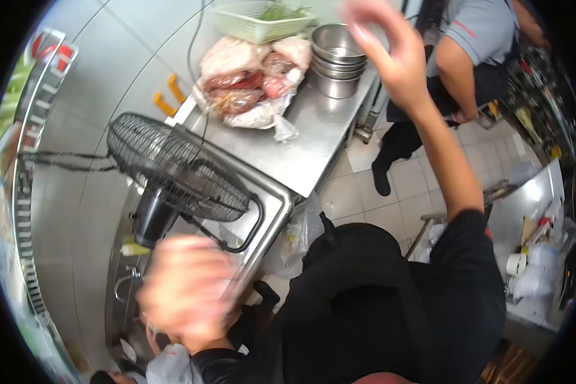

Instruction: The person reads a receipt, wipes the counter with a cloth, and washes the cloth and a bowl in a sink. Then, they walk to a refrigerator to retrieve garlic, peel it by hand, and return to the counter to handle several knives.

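My right hand (397, 64) is raised beside a stack of round steel containers (336, 77) and appears empty, its thumb apart from the fingers. Motion smears my left hand (187, 288), so its fingers cannot be made out; it is closest to a black fan (179, 173). That fan has a wire cage and stands over the steel sink edge (281, 203). Clear plastic partly wraps several pieces of raw meat (249, 83) on the steel table (301, 150). Behind the meat is a pale green plastic basket (256, 27) with green leaves in it.
At the upper right a person in a grey shirt (473, 38) is close to the table. Another person's grey sleeve (169, 365) shows at the lower left. A wire rack (29, 153) runs along the left. A cluttered side counter (525, 198) stands at right.
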A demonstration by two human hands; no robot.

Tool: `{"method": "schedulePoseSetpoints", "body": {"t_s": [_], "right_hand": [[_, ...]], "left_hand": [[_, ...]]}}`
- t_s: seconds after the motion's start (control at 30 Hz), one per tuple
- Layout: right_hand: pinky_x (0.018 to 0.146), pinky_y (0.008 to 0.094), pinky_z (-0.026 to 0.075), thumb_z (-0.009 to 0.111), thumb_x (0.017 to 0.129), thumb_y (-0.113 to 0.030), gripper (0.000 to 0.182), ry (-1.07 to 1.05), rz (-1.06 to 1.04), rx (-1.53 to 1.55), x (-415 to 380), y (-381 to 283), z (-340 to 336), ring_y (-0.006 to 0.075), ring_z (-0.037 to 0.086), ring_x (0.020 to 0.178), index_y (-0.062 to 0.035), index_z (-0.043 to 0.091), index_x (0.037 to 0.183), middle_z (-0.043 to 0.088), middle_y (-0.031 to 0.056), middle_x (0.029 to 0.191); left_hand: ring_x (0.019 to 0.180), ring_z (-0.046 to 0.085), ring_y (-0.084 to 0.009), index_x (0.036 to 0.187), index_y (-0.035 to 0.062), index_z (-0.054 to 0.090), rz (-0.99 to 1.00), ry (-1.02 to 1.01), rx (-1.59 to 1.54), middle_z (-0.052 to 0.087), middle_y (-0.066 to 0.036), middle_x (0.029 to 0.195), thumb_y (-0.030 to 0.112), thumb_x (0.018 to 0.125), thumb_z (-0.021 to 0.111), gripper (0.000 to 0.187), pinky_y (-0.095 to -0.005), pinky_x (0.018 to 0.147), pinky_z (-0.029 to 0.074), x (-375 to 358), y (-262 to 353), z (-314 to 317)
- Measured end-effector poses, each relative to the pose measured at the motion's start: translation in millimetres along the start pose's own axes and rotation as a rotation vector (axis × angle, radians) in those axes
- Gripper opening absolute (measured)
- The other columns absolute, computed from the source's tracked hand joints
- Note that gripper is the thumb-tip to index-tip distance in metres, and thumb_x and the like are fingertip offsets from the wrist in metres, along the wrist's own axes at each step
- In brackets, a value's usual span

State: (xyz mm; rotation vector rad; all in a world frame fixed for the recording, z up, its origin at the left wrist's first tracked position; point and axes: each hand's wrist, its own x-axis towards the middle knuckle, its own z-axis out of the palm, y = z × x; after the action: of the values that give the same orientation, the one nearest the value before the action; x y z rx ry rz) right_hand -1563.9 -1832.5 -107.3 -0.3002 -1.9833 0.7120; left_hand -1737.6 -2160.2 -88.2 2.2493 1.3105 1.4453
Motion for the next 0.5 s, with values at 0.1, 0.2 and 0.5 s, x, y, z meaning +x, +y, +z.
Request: {"method": "schedulePoseSetpoints", "body": {"t_s": [0.1,0.2,0.5], "right_hand": [[0.077,0.0248,0.044,0.056,0.084,-0.007,0.024,0.032,0.477,0.064,-176,88,-34,0.0095,0.054,0.084,0.0019,0.054,0.107,0.057,0.0025,0.09],[0.07,0.0236,0.045,0.051,0.083,-0.002,0.018,0.019,0.953,0.029,-360,100,-59,0.0089,0.055,0.075,-0.0008,0.057,0.1,0.059,0.0021,0.08],[0.075,0.0252,0.045,0.059,0.079,-0.001,0.029,0.116,1.066,0.251,-395,114,-136,0.0128,0.057,0.083,0.0008,0.055,0.107,0.062,0.0089,0.094]], "left_hand": [[0.069,0.059,-0.0214,0.064,-0.001,0.056,-0.593,0.036,-0.424,0.06,-0.01,0.072,0.001,0.072,0.061,0.01,-0.0317,0.067,0.046,-35,-57,140],[0.065,0.056,-0.0158,0.059,-0.0011,0.049,-0.771,-0.014,-0.639,0.057,-0.008,0.067,0.001,0.078,0.059,0.021,-0.0269,0.061,0.043,-62,-84,231],[0.061,0.051,-0.0346,0.056,-0.0002,0.044,-0.481,-0.681,-0.19,0.05,-0.017,0.063,0.01,0.068,0.067,0.027,-0.0421,0.054,0.037,38,-105,405]]}}
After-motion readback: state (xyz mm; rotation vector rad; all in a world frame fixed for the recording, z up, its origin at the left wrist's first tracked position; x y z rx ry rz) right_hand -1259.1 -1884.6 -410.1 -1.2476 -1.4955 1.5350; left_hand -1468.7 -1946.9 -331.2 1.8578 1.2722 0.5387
